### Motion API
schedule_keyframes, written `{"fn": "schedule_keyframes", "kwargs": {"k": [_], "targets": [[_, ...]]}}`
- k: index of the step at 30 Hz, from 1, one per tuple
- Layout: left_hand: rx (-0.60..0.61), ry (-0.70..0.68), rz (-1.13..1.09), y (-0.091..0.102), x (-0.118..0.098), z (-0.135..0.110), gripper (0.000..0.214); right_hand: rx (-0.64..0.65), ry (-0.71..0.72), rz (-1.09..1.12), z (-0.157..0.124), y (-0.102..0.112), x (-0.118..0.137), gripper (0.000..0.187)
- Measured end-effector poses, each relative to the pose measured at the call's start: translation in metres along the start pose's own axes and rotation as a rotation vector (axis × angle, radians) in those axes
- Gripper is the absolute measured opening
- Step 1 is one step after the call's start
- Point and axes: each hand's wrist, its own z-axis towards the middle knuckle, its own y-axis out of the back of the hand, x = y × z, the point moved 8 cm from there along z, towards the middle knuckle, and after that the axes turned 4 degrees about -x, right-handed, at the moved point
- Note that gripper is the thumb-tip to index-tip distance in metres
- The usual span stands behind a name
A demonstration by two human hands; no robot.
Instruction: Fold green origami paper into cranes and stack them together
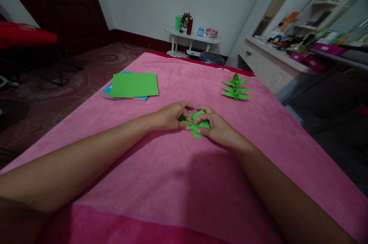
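Green origami [196, 125] obscd: L hand [169, 116], R hand [220, 129].

A home bedroom. A pink-covered bed [184, 186] fills the middle; a cluttered dresser [266, 65] stands at two o'clock.

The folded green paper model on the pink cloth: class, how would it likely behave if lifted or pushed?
The folded paper model is probably light, being thin paper. Its spread points look easily crushed, so it is likely fragile. Lying flat on the pink cloth, it should drag rather than roll.
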Motion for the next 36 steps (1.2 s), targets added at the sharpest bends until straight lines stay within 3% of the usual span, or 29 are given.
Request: {"fn": "schedule_keyframes", "kwargs": {"k": [9, 16, 36], "targets": [[0.018, -0.025, -0.057, -0.002, -0.007, 0.000, 0.008, 0.062, -0.003, -0.026, 0.000, -0.007, 0.001, 0.007], [0.125, -0.078, 0.109, -0.012, -0.005, -0.003, 0.012, 0.137, 0.031, -0.055, -0.001, -0.011, 0.008, 0.009], [0.166, -0.086, 0.061, -0.012, -0.006, -0.008, 0.019, 0.144, -0.006, 0.104, -0.003, -0.008, 0.006, 0.012]]}}
